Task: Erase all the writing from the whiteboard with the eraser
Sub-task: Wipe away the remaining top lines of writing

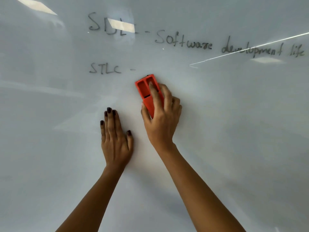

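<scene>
From the head camera I see my right hand (161,119) gripping the red eraser (148,92) against the whiteboard (234,131), just below-right of "STLC -" (107,69). My left hand (115,139) lies flat, fingers together, beside it.

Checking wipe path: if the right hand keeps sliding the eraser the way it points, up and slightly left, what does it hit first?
Likely the dash after "STLC", just above and left of the eraser in the right hand. Only bare whiteboard lies between. It's close; it might pass just right of the dash.
</scene>
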